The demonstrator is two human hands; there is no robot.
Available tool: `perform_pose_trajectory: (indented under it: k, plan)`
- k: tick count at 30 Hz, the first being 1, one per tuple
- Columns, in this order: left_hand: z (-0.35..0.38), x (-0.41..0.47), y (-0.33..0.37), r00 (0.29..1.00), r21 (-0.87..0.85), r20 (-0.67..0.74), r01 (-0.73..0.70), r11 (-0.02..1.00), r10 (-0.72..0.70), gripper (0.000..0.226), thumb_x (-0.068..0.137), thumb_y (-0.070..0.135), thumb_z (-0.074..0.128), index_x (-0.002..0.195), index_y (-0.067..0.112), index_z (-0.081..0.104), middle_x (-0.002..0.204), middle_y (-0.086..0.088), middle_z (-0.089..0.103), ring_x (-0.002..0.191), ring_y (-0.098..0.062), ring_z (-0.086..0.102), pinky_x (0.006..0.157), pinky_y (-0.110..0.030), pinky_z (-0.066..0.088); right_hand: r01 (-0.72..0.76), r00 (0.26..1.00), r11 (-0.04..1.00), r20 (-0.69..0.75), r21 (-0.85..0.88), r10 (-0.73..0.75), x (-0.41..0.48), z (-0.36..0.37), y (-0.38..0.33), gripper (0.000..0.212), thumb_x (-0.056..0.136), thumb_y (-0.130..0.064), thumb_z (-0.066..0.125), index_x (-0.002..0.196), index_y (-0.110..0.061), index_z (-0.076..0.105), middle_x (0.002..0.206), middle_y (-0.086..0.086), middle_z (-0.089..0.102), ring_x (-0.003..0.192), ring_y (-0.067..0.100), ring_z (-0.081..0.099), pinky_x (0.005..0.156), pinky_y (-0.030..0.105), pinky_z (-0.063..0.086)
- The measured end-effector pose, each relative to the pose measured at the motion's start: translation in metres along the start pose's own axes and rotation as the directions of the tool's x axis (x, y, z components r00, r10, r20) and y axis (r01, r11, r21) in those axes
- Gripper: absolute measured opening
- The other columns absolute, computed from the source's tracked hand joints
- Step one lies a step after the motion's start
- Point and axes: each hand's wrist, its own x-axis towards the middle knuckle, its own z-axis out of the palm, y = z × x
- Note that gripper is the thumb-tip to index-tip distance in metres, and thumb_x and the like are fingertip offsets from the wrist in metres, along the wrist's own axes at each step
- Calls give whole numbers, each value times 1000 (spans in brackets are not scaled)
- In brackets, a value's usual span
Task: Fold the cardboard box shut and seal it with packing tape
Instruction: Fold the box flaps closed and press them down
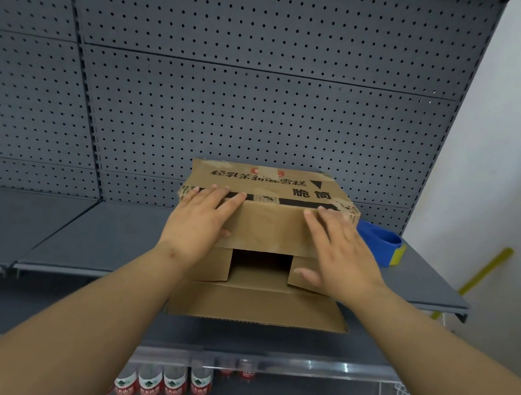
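1. The cardboard box (271,182) sits on the grey shelf (82,233) in front of me, against the pegboard (265,98), with its open end facing me.
2. My left hand (203,219) lies flat on the upper flap (268,228). Its fingers (229,198) are straight and close together, and the tips reach the box's top edge by the black stripe. It grips nothing.
3. My right hand (341,254) rests on the right part of the same flap, fingers spread and straight. The thumb lies over the right side flap (297,285). It too holds nothing.
4. The upper flap hangs down over the opening, and both side flaps are turned inward; the left side flap (213,267) shows beside my wrist. A dark gap stays open between them.
5. The bottom flap (254,306) sticks out flat toward me, past the shelf's front edge.
6. A blue tape dispenser (379,242) stands on the shelf just right of the box, behind my right hand.
7. Bottles (175,385) with red labels stand on a lower shelf.
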Motion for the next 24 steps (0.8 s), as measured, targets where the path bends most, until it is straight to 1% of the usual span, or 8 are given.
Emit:
perform_pose_trajectory:
  k: [3,5,8,11,14,20,22,24]
  plan:
    - [0,1,0,1000,9,-7,-8,1000,9,67,90,29,56,147,26,19,149,-3,32,140,-24,24,117,-40,13,112,990,994,91,-12,-111,-13,2,-13,110,61,-78,53,143,-10,28,140,17,48,129,32,47,107,46,22]
    - [0,1,-1,1000,9,-6,-5,1000,5,67,90,28,57,146,26,20,148,-3,33,140,-24,25,117,-40,13,186,969,982,169,-16,-181,-22,6,-18,114,59,-85,43,144,-11,26,144,15,44,132,29,44,107,47,20]
    - [0,1,-1,1000,14,0,-3,1000,3,68,89,28,58,146,25,21,148,-4,34,140,-25,26,117,-41,14,310,930,951,208,-10,-301,-32,15,-20,121,53,-88,47,143,-8,31,144,15,44,132,29,44,107,46,25]
    - [0,1,-2,1000,18,7,-5,1000,5,68,89,29,58,146,25,22,147,-4,34,139,-25,26,116,-41,15,383,903,924,219,-15,-370,-36,24,-21,127,46,-82,63,143,-7,31,145,16,42,133,29,42,108,46,27]
    - [0,1,-2,1000,26,9,-3,1000,2,68,89,30,57,146,26,20,148,-3,33,139,-24,26,117,-40,14,290,939,957,198,-21,-280,-34,25,-20,129,41,-74,73,143,-7,29,145,18,42,133,31,42,108,47,27]
    - [-1,0,1,1000,21,1,6,1000,-6,68,90,30,55,146,28,17,149,-2,30,141,-23,23,118,-40,12,-19,998,999,65,-33,21,-9,19,-14,130,42,-64,81,143,-5,23,147,22,38,135,34,38,114,46,24]
    - [0,0,3,1000,15,-3,5,1000,-5,68,91,29,55,147,27,17,150,-2,30,141,-23,23,118,-40,12,-109,992,994,61,-26,111,2,19,-16,133,42,-61,83,144,-6,16,148,22,34,137,36,35,112,46,22]
    - [1,0,4,1000,11,-9,4,1000,-4,68,90,28,56,147,26,19,149,-4,31,140,-24,24,117,-41,12,-154,986,988,63,-30,156,8,18,-18,133,51,-59,80,145,-12,-2,154,22,22,142,36,22,114,44,10]
